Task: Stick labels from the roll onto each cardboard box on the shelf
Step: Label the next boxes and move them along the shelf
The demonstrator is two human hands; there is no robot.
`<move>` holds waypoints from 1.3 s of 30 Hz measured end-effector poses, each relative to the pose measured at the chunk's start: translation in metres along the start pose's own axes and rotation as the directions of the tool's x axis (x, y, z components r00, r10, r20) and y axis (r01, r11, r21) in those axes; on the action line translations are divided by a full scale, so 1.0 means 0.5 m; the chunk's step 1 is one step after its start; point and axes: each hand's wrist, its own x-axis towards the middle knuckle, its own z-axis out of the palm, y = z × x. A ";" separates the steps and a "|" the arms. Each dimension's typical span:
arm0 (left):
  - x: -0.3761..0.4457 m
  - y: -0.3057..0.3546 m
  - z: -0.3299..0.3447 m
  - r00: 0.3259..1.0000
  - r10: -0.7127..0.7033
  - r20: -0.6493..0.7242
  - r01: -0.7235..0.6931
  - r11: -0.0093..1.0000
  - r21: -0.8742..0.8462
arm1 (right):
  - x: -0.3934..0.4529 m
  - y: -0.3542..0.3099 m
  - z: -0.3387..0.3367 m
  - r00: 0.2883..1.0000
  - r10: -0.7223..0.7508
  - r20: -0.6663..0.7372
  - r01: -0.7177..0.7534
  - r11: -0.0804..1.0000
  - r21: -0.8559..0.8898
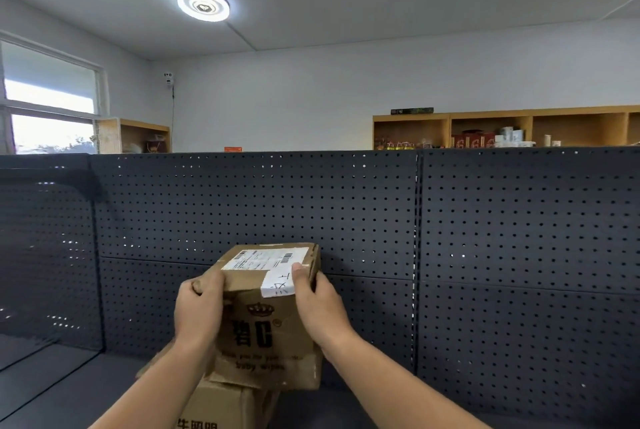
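Note:
A brown cardboard box (266, 331) with dark print stands on top of a second cardboard box (221, 408) on the dark shelf. Its top carries a printed shipping label (263, 259). A white handwritten label (278, 284) is folded over the box's upper front edge on the right. My left hand (198, 310) grips the box's upper left corner. My right hand (320, 307) holds the box's right side, its thumb pressing on the white label. No label roll is in view.
A dark perforated back panel (346, 213) rises behind the boxes, with a side panel (45, 255) at the left. The dark shelf surface (69, 390) runs along the bottom. Wooden cubbies (502, 128) with goods stand against the far wall.

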 end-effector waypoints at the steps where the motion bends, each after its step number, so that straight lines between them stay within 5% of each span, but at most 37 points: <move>1: -0.018 0.005 0.009 1.000 0.007 0.009 -0.007 1.000 -0.013 | -0.008 0.004 -0.020 1.000 -0.009 -0.018 0.009 1.000 -0.002; 26: -0.543 0.029 0.408 0.907 0.002 0.420 0.099 0.971 -0.218 | -0.249 0.188 -0.641 0.944 0.092 -0.315 -0.054 0.990 0.128; 39: -0.692 -0.042 0.548 0.831 -0.090 0.549 0.229 0.955 -0.191 | -0.302 0.319 -0.805 0.909 0.210 -0.361 -0.141 0.968 0.209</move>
